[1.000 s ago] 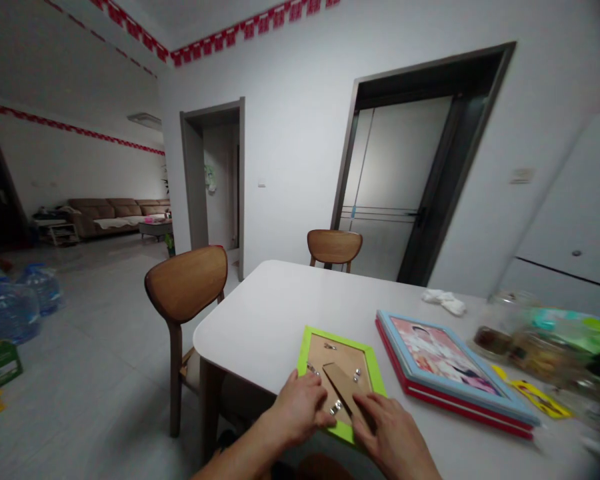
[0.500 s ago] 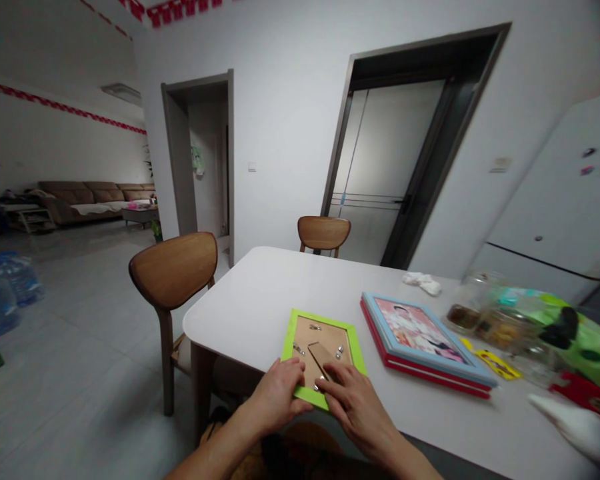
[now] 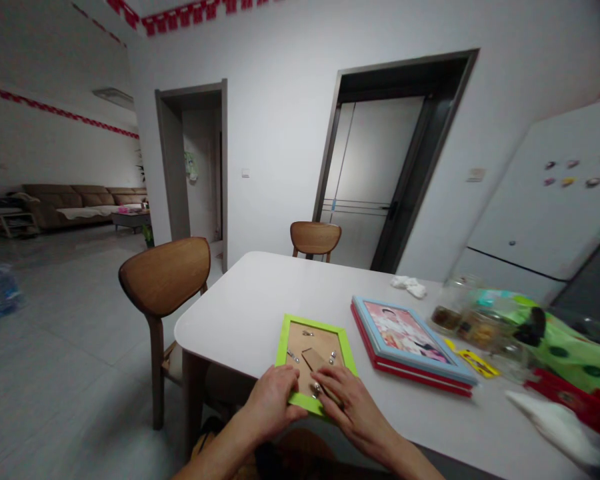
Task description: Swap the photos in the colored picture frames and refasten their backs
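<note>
A lime-green picture frame (image 3: 349, 351) lies face down on the white table (image 3: 220, 313), its brown backing board (image 3: 300, 345) upward. Metal clips (image 3: 308, 333) sit around the board, and a brown easel leg (image 3: 311, 359) lies across it. My left hand (image 3: 274, 400) is closed on the near left corner, fingers on top and thumb at the near edge. My right hand (image 3: 347, 400) is closed over the near right side, its fingertips by the near clip (image 3: 317, 388) and partly covering the easel leg. What lies under its palm is hidden.
Right of the green frame lies a stack of picture frames (image 3: 410, 340), blue over red. Beyond it are glass jars (image 3: 450, 310), a yellow packet (image 3: 479, 364), a green bag (image 3: 570, 353) and white tissue (image 3: 409, 286). Wooden chairs (image 3: 165, 273) stand at the left and far sides.
The view has turned slightly right, so everything sits further left. The right fingertips have shifted a little off the near clip. The left hand keeps its hold on the frame.
</note>
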